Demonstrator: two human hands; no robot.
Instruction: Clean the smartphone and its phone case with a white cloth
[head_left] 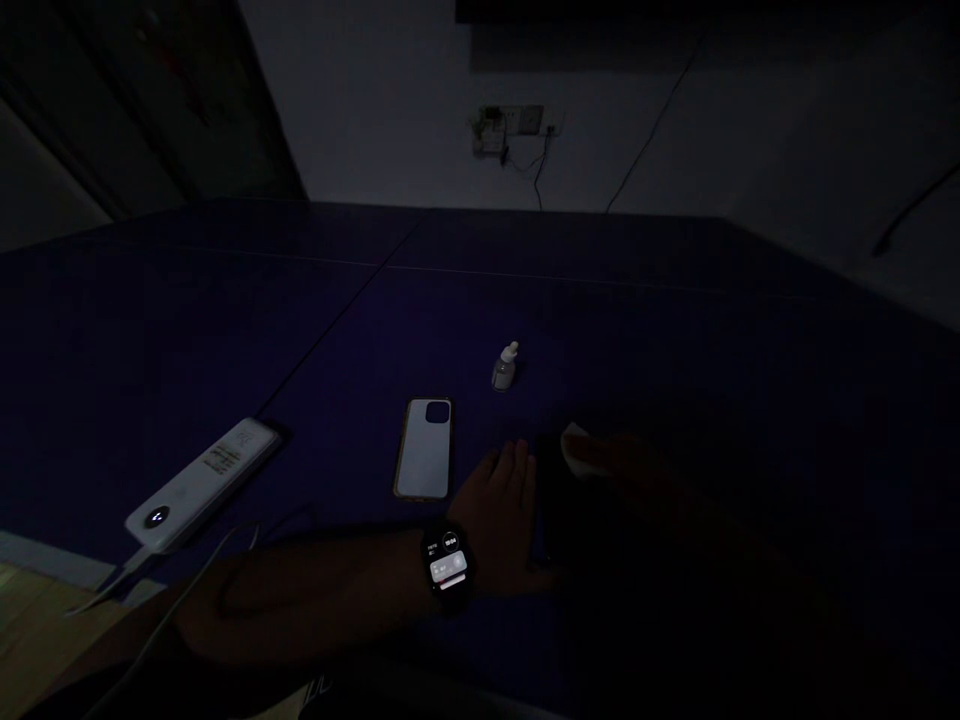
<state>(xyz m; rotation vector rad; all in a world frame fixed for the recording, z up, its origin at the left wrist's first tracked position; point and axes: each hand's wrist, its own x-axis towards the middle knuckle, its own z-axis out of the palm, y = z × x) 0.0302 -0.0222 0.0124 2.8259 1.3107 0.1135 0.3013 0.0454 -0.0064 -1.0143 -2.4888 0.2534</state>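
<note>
On the right, white cloth (576, 466)

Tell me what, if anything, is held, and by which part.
The right hand holds a white piece, a finger across its right side; darkness hides the rest. Whether the left hand grips anything cannot be told.

Watch (448, 580) shows 19:04

The digits 19:04 glow in a small round dial (450, 542) at the watch's upper right. Smaller writing (433, 549) beside the dial and on the pale panel (448, 567) below is too blurred to read. The power bank (187, 490) bears rows of reddish-brown print (222, 459), also illegible, and unclear lit marks on its round display (157, 516).
</note>
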